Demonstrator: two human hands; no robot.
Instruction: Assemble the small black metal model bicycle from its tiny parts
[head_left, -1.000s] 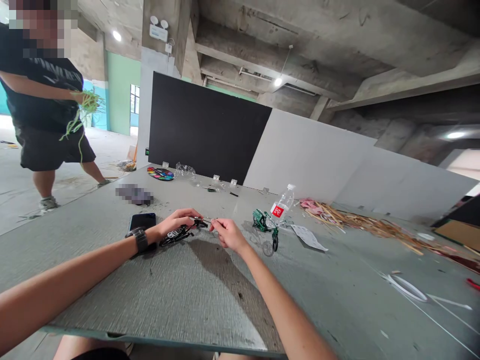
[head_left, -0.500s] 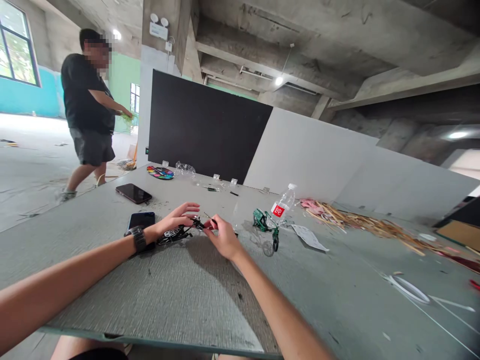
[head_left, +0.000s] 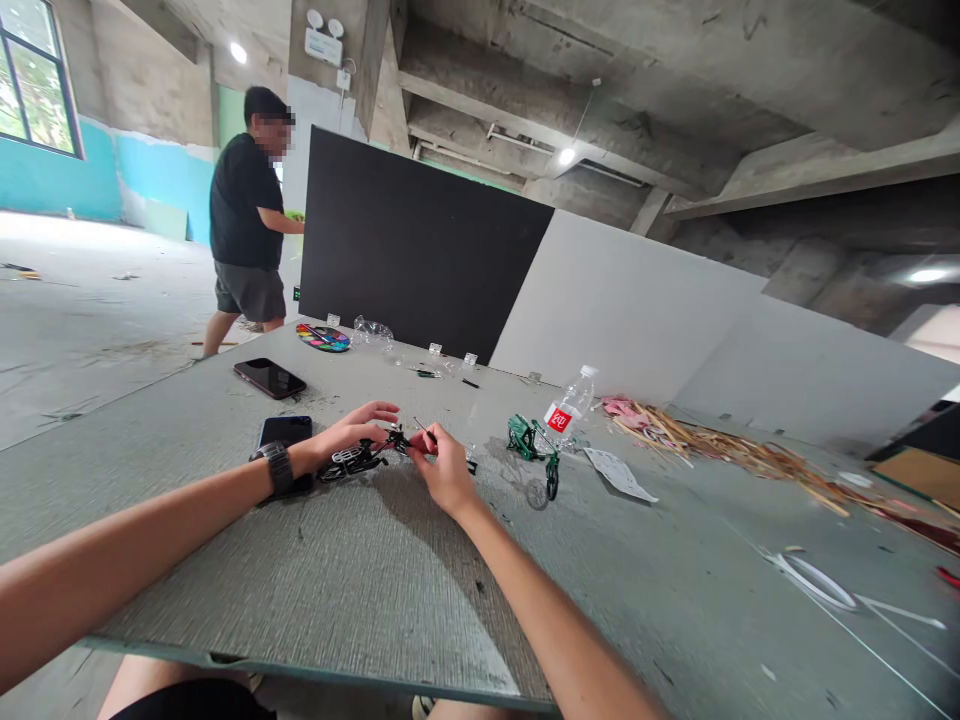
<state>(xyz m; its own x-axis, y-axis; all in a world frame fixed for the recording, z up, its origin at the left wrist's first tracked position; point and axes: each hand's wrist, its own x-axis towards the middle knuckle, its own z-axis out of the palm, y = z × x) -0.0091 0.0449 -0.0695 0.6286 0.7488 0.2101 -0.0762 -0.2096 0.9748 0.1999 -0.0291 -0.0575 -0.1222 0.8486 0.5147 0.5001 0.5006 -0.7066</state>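
A black model bicycle [head_left: 352, 460] lies on the grey tabletop [head_left: 300, 580] under my hands. My left hand [head_left: 360, 428], with a dark watch at the wrist, rests over its handlebar end; the upper fingers reach forward while the lower ones grip the frame. From the right, my right hand [head_left: 442, 465] pinches a thin tool with a dark handle, like a small screwdriver [head_left: 429, 434], and its fingertips meet the bicycle's front part. My fingers hide some of that part. A green model bicycle [head_left: 529, 440] stands to the right.
Two phones [head_left: 270, 378] lie at the left, one partly behind my wrist. Behind are a paint palette [head_left: 322, 337] and clear plastic wrapping [head_left: 373, 333]. A bottle [head_left: 571, 400], a paper sheet [head_left: 619, 474] and wood strips [head_left: 720, 450] are rightward. A person [head_left: 251, 220] walks beyond the black panel [head_left: 420, 250].
The person in the background has walked rightward, toward the black panel. My hands stay at the black model bicycle with only slight shifts. The view has tilted a little.
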